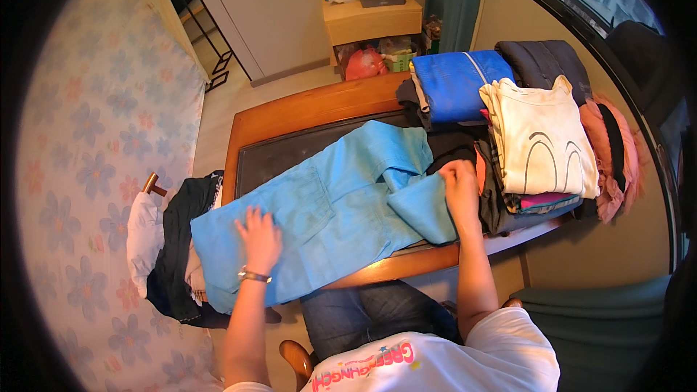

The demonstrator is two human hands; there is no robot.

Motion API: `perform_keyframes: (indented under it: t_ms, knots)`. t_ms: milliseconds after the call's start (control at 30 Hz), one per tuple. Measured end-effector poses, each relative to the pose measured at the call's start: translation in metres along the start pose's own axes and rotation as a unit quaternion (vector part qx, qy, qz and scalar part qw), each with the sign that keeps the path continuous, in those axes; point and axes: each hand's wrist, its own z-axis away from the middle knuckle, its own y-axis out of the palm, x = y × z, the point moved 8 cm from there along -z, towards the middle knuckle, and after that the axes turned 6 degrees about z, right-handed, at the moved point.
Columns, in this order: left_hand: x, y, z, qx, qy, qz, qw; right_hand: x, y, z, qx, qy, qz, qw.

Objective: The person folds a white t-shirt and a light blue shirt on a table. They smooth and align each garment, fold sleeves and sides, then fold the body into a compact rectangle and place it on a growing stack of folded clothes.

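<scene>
A light blue cloth garment [348, 201] with a stitched pocket lies across the wooden table [272, 111], its near-left part hanging over the edge. My left hand [260, 239], with a watch on the wrist, rests on its left part, fingers spread. At the right, my right hand [460, 177] has its fingers closed on the garment's folded-over end. Just beyond that hand are dark garments and a stack topped by a folded cream shirt [539, 141] with a line drawing.
A folded blue jacket [465, 84], a dark folded garment [544, 65] and pink ruffled fabric [618, 158] stand around the stack. White and dark clothes [182, 245] hang at the table's left end. A small cabinet [375, 19] is behind; a floral curtain [103, 174] hangs left.
</scene>
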Motion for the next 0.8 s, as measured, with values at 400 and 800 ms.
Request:
perform_keyframes:
  t_ms: [400,800]
  knots:
    - [-0.094,-0.008,0.01,-0.092,0.147,0.124,0.977,-0.013,-0.018,-0.03,-0.13,-0.007,0.106,0.986]
    - [-0.063,-0.012,0.019,-0.085,0.165,0.19,0.964,0.059,0.041,0.021,0.075,-0.226,0.121,0.964]
